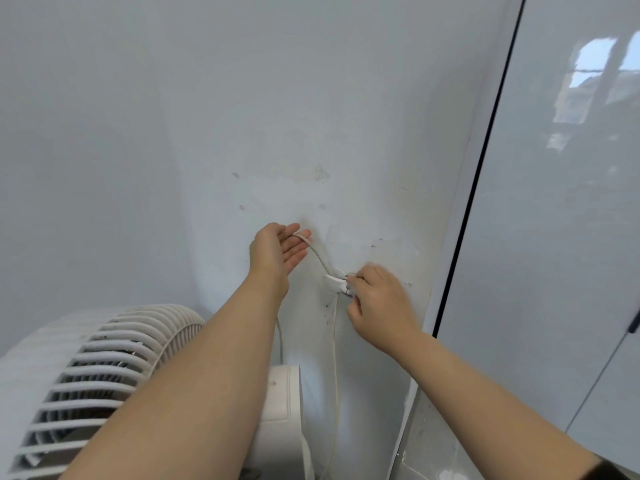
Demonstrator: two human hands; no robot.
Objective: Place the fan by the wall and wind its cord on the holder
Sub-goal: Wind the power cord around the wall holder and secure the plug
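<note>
A white fan (86, 382) with a ribbed grille stands at the lower left, close to the white wall (207, 133). Its white cord (334, 358) hangs down the wall from a small white holder (333, 281) fixed to the wall. My left hand (277, 252) is raised with straight fingers, and a loop of the cord lies across its palm and fingers. My right hand (377, 299) is just right of the holder, fingers curled, pinching the cord at the holder. Part of the holder is hidden behind my right fingers.
A glossy white cabinet door (554, 202) with a dark edge strip stands right of the wall. The wall shows scuffs and patched marks above the holder. The fan's white rear housing (284, 410) sits below the hanging cord.
</note>
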